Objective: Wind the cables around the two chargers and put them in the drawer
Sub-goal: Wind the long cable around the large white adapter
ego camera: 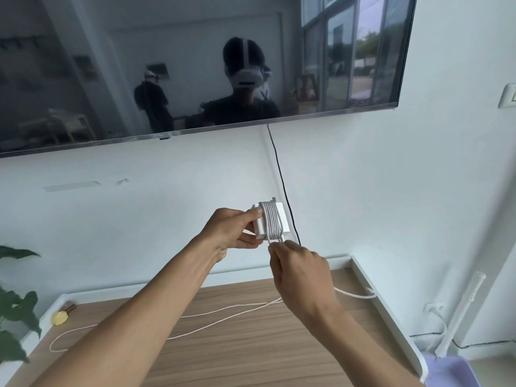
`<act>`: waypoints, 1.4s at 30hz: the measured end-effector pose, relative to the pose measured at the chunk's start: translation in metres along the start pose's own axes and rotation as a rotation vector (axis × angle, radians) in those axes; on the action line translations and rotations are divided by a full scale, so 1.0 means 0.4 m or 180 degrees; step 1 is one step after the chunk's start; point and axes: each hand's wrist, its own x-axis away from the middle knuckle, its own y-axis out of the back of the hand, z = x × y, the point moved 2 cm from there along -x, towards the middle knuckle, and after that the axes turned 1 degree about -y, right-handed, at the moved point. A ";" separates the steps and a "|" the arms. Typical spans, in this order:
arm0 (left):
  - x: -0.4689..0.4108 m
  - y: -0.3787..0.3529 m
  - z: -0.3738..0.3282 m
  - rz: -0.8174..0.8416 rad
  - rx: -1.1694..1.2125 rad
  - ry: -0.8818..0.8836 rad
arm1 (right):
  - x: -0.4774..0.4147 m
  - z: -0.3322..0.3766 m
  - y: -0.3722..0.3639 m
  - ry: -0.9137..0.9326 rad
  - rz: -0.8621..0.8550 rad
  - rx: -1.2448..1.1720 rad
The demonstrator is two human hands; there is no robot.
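A white charger point(282, 219) is held up in front of the wall, with several turns of grey-white cable point(270, 217) wound around its middle. My left hand point(231, 229) grips the charger's left end, thumb on top. My right hand point(300, 275) is just below it and pinches the loose end of that cable where it leaves the charger. A second long white cable point(195, 321) lies loose across the wooden cabinet top point(251, 358) and runs off its right edge. No second charger and no drawer are in sight.
A wall-mounted TV point(195, 65) hangs above, with a black cord point(282, 185) dropping behind the charger. A yellow object point(60, 317) sits at the cabinet's back left corner. Plant leaves point(14, 311) are at the left; a white stand point(460, 311) and lilac item point(449, 372) at the right.
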 end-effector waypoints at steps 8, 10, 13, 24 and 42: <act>0.022 -0.010 -0.006 0.0153 0.0285 -0.0113 | 0.034 -0.014 -0.053 -0.0304 -0.0108 -0.0768; 0.032 -0.017 -0.010 0.0309 0.0268 -0.0230 | 0.031 -0.025 -0.060 -0.0349 -0.0228 -0.1089; 0.047 -0.027 -0.015 0.0629 0.0104 -0.0454 | 0.022 -0.041 -0.063 -0.0320 -0.0277 -0.1482; 0.097 -0.019 0.006 0.1353 -0.1427 -0.1178 | -0.071 -0.160 -0.024 0.0162 0.0920 -0.1304; 0.065 0.023 0.051 0.0826 -0.2167 -0.0769 | -0.118 -0.074 0.105 -0.0342 0.1606 -0.1046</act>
